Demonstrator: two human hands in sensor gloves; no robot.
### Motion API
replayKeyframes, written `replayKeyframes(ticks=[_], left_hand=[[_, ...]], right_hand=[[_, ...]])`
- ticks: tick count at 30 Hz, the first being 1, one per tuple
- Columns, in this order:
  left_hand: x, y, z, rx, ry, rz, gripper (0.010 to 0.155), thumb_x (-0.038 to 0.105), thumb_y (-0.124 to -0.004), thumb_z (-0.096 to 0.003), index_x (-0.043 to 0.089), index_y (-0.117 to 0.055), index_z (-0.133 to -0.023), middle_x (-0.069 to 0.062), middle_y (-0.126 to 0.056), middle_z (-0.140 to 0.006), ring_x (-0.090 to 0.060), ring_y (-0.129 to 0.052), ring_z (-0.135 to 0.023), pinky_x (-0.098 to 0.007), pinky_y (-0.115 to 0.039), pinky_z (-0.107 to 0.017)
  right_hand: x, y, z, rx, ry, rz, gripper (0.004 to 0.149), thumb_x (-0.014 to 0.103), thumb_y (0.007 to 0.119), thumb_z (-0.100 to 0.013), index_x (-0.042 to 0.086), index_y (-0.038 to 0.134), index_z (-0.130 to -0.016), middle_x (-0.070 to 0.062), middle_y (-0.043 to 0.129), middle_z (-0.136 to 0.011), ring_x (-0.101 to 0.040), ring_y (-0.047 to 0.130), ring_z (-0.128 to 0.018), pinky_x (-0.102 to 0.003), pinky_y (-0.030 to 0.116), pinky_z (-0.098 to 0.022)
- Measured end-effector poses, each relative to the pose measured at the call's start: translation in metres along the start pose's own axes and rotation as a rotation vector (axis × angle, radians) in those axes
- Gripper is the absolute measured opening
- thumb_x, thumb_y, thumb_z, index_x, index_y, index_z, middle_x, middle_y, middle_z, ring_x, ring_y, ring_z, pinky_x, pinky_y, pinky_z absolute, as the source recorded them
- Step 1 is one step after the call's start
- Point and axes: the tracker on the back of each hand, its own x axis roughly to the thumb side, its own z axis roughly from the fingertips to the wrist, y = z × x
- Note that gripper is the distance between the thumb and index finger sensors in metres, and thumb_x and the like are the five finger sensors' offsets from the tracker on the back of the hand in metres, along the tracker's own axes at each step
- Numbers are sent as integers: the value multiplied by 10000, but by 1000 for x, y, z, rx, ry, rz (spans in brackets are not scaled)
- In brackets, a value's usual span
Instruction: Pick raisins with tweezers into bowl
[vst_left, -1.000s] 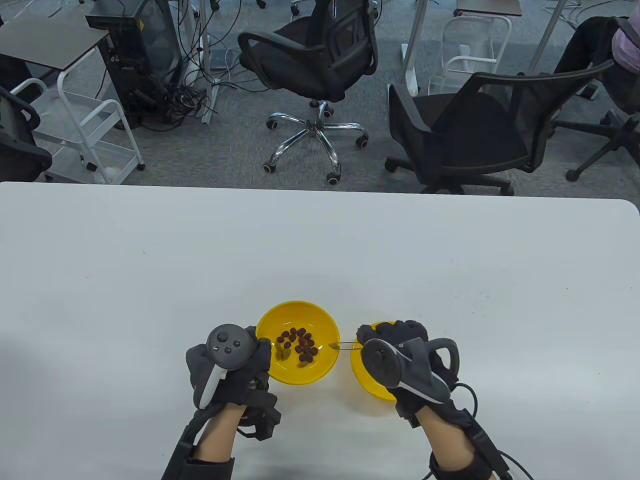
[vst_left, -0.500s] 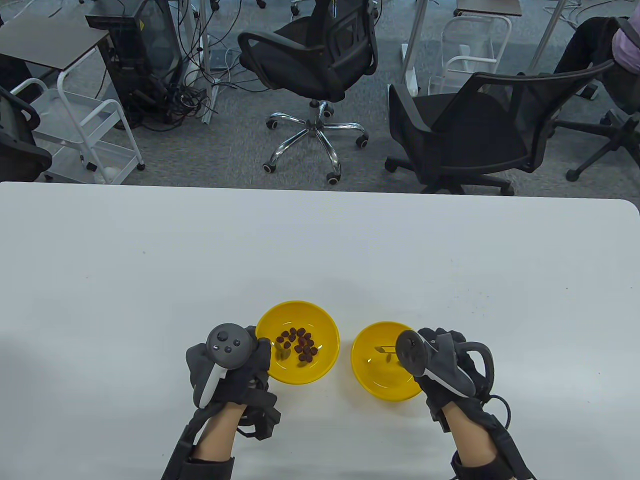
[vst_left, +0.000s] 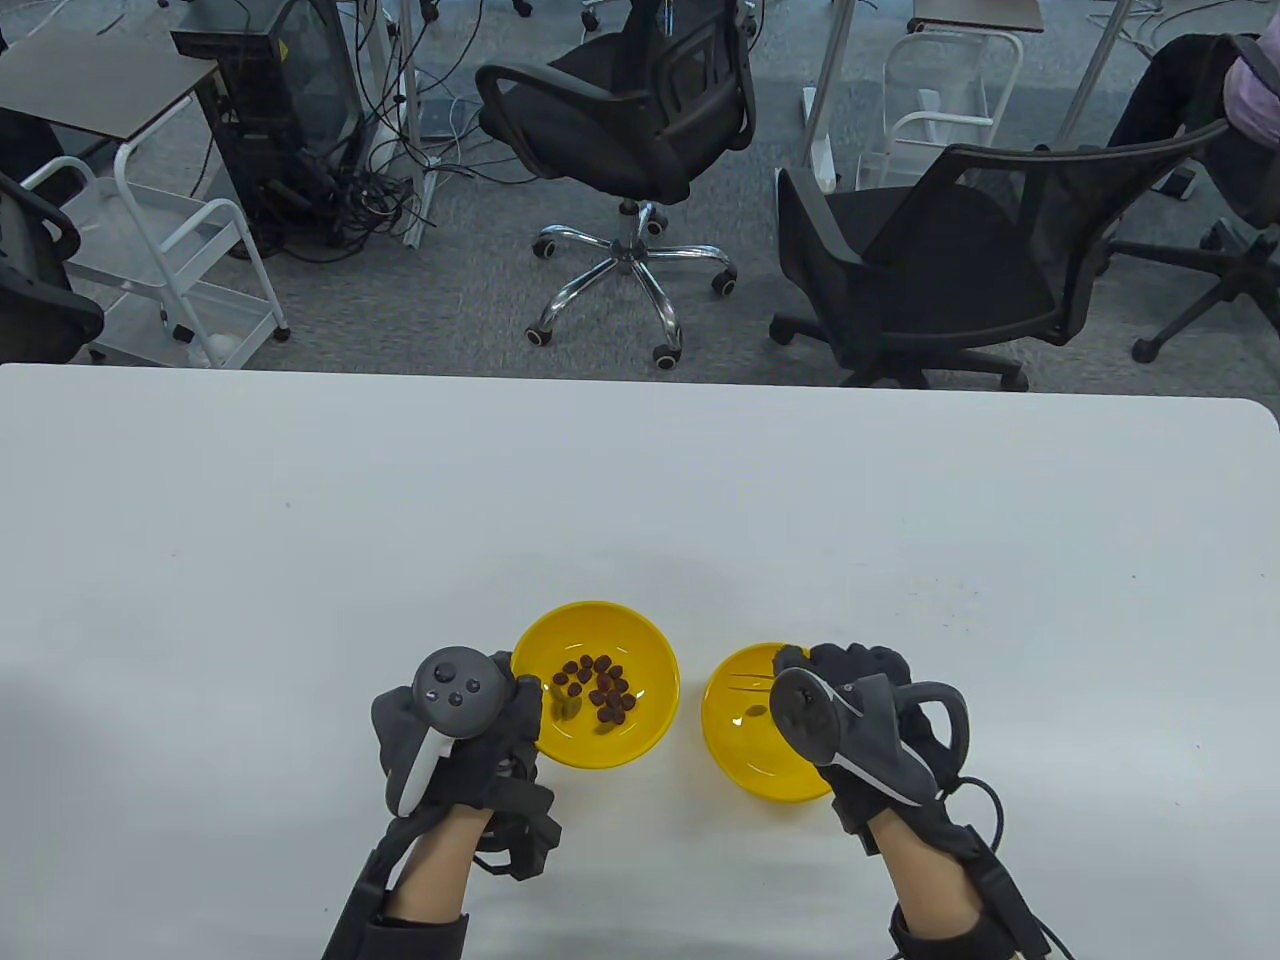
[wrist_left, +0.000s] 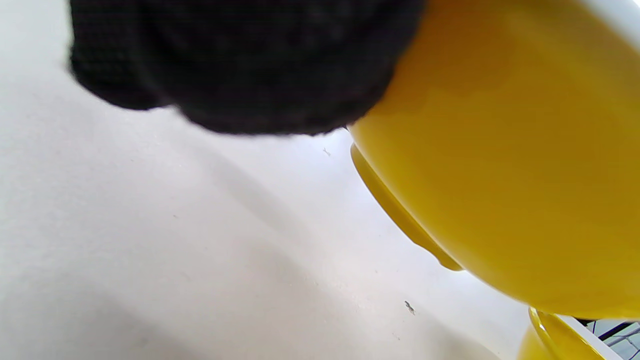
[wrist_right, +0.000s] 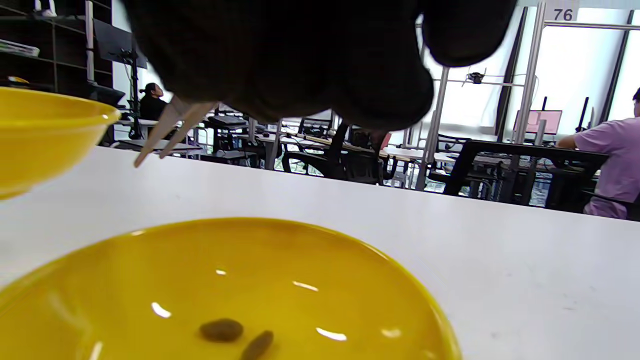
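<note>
A yellow bowl (vst_left: 560, 745) on the white table (vst_left: 640, 480) holds several dark raisins (vst_left: 598, 690). My left hand (vst_left: 520, 700) grips its near left rim; in the left wrist view its fingers (wrist_left: 240, 65) lie against the bowl's outer wall (wrist_left: 500, 175). A second yellow bowl (vst_left: 745, 750) stands to the right and holds two raisins (wrist_right: 221, 330). My right hand (vst_left: 800, 668) holds metal tweezers (vst_left: 745, 682) above this bowl, tips pointing left. In the right wrist view the tweezer tips (wrist_right: 150, 150) are slightly apart and empty.
Both bowls stand near the table's front edge, a hand's width apart. The raisin bowl also shows at the left of the right wrist view (wrist_right: 45, 135). Black office chairs (vst_left: 620, 110) and a white cart (vst_left: 160, 260) stand on the floor beyond the far edge.
My right hand carried the tweezers from the raisin bowl's right rim over the right bowl, then shifted slightly back left. The tweezers are now empty. My left hand has not moved.
</note>
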Motion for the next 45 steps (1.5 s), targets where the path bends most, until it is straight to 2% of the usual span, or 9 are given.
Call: replayKeyframes(ticks=[3, 7, 15, 25, 38, 45], left_hand=[[0, 0, 0, 0, -4, -1, 520, 314, -586, -557, -33, -606, -944, -32, -999, -412, -16, -998, -80, -348, -913, -299], [1, -1, 1, -1, -10, 0, 520, 314, -585, -557, -33, -606, -944, -32, -999, -412, -17, -999, -81, -349, -912, -299], [1, -2, 1, -5, -29, 2, 520, 314, -585, -557, -31, -605, -945, -32, -999, -412, -17, -999, -80, -350, -912, -302], [1, -2, 1, -1, -33, -6, 521, 314, -586, -557, -33, -606, -944, -35, -999, -411, -18, -999, -81, -351, -912, -302], [1, -2, 1, -2, -35, 0, 521, 314, -586, -556, -33, -605, -944, -34, -999, -412, -18, -998, -81, -351, -912, -303], [1, -1, 1, -4, -35, 2, 521, 314, -586, -556, -33, -606, -944, -35, -999, -411, -18, -999, -80, -352, -911, -303]], right_hand=[[17, -9, 0, -24, -59, -49, 478, 360, 834, -386, 194, 922, -826, -16, 929, -643, -174, 970, -486, -543, 687, -608], [43, -13, -1, 4, -149, -60, 480, 361, 832, -387, 198, 920, -829, -15, 928, -648, -173, 969, -493, -543, 683, -613], [83, -3, -7, 87, -259, 53, 480, 367, 834, -382, 210, 920, -828, -9, 927, -650, -168, 970, -499, -540, 683, -617], [93, 7, -9, 64, -265, 114, 483, 370, 832, -383, 213, 916, -831, -8, 925, -651, -166, 970, -497, -540, 684, -615], [99, 6, -9, 11, -292, 97, 456, 362, 836, -377, 217, 940, -796, 4, 933, -627, -161, 970, -475, -533, 691, -611], [104, 3, -9, 19, -298, 92, 480, 372, 841, -373, 218, 921, -821, 3, 928, -643, -160, 970, -490, -535, 686, -616]])
